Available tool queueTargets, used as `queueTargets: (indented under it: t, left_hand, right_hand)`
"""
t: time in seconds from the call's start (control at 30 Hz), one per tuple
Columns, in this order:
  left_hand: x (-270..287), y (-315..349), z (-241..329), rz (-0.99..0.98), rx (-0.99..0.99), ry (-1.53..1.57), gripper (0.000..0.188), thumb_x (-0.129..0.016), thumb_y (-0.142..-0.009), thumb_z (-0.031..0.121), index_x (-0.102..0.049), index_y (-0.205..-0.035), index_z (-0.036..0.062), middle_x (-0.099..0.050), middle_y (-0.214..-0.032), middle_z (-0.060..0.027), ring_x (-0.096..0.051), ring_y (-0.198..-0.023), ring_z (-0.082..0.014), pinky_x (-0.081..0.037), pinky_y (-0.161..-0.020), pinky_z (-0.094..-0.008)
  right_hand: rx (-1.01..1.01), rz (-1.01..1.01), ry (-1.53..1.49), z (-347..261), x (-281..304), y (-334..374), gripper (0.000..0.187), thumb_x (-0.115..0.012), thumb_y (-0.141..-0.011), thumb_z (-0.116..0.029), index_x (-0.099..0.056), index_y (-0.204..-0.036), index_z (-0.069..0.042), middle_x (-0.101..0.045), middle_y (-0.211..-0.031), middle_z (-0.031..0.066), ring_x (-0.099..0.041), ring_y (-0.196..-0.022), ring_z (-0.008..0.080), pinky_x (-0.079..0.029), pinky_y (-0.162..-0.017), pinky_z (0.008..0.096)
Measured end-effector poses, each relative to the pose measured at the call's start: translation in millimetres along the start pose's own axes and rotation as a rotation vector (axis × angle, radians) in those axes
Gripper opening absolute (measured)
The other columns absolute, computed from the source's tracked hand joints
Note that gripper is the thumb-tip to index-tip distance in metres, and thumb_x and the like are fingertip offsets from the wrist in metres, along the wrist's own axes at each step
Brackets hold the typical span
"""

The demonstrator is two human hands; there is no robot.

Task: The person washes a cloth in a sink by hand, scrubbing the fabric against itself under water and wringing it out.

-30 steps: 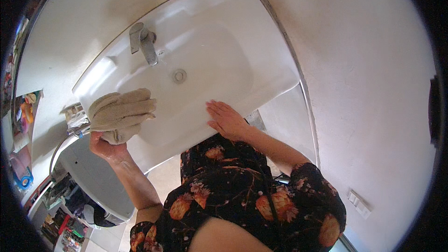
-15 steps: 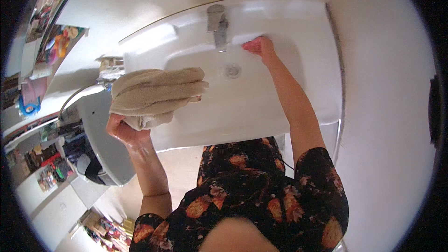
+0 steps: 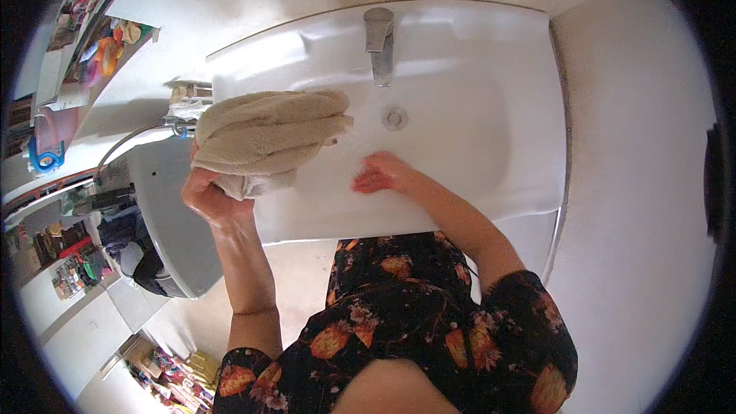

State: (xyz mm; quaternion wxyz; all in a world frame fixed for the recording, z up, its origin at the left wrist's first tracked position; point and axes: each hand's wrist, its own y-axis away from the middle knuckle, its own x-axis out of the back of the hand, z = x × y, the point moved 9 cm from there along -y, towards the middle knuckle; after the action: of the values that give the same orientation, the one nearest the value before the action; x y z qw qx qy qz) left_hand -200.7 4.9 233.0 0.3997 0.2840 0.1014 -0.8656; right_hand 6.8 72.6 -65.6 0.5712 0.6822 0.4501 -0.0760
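A folded beige towel (image 3: 268, 134) is bunched in my left hand (image 3: 211, 195), which grips it from below over the left side of the white sink (image 3: 460, 192). Most of those fingers are hidden behind the cloth. My right hand (image 3: 383, 172) is over the near part of the basin, just right of the towel and apart from it. It holds nothing, and its reddish fingers are loosely extended toward the left. Behind the basin stands a chrome faucet (image 3: 379, 50), with the round drain (image 3: 395, 118) in front of it.
Left of the sink stands a grey rounded appliance (image 3: 172, 222), with dark clothes (image 3: 130, 253) beside it. A curved hose (image 3: 126, 146) runs above it. Shelves with mixed items line the far left, near a pink container (image 3: 54, 126). A pale wall (image 3: 636, 184) bounds the right side.
My right hand has moved from beside the faucet toward me and to the left, closer to the towel. My left hand still holds the towel, slightly higher in view.
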Motion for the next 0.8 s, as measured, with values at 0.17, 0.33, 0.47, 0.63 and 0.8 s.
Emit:
queueTargets:
  t: [0.17,0.33,0.47,0.63,0.8]
  left_hand:
    - [-11.2,-1.4,-25.6,-0.131,0.113,0.14,0.065,-0.047,-0.059,0.013,-0.048,-0.121,-0.0073,-0.058,-0.11,-0.0206,-0.061,-0.099,-0.0274,-0.052,-0.087,-0.0361]
    - [-74.0,-1.1,-79.0,-0.38,0.285,0.074,0.076,-0.052,-0.052,0.009,-0.046,-0.127,-0.004,-0.055,-0.118,-0.0193,-0.057,-0.107,-0.0275,-0.047,-0.093,-0.034]
    - [-39.2,-4.9,-127.9,-0.419,0.459,-0.439,0.071,-0.065,-0.064,0.012,-0.044,-0.131,0.0012,-0.054,-0.119,-0.0152,-0.051,-0.114,-0.0257,-0.039,-0.1,-0.0344]
    - [-0.7,-27.9,-239.3,-0.494,0.4,-0.842,0.057,-0.067,-0.081,0.023,-0.044,-0.128,0.0,-0.052,-0.12,-0.0139,-0.05,-0.114,-0.0244,-0.039,-0.098,-0.033]
    - [-34.3,-35.0,-356.7,-0.169,0.927,0.323,0.035,-0.05,-0.091,0.021,-0.05,-0.113,-0.006,-0.06,-0.106,-0.0178,-0.056,-0.103,-0.0316,-0.047,-0.093,-0.0379]
  right_hand:
    - [0.301,0.439,-0.016,-71.7,148.1,41.5,0.028,-0.051,-0.087,-0.023,-0.057,-0.087,0.005,-0.065,-0.087,0.0213,-0.067,-0.077,0.0306,-0.057,-0.065,0.0398]
    - [0.75,0.612,0.305,-178.8,156.5,22.4,0.025,-0.052,-0.086,-0.022,-0.062,-0.09,0.0,-0.067,-0.086,0.0133,-0.066,-0.077,0.0214,-0.054,-0.071,0.0345]
    - [0.506,0.029,0.069,-141.0,8.4,1.3,0.03,-0.056,-0.087,-0.026,-0.06,-0.105,-0.002,-0.067,-0.092,0.0076,-0.062,-0.087,0.0173,-0.049,-0.078,0.032]
    - [0.602,0.621,1.019,-153.9,79.8,57.7,0.032,-0.052,-0.087,-0.03,-0.061,-0.097,-0.001,-0.064,-0.092,0.0175,-0.061,-0.084,0.0301,-0.048,-0.076,0.0397]
    - [0.723,1.012,1.212,-158.0,126.4,119.6,0.029,-0.054,-0.085,-0.023,-0.055,-0.104,-0.001,-0.058,-0.097,0.0201,-0.056,-0.09,0.036,-0.044,-0.083,0.0452]
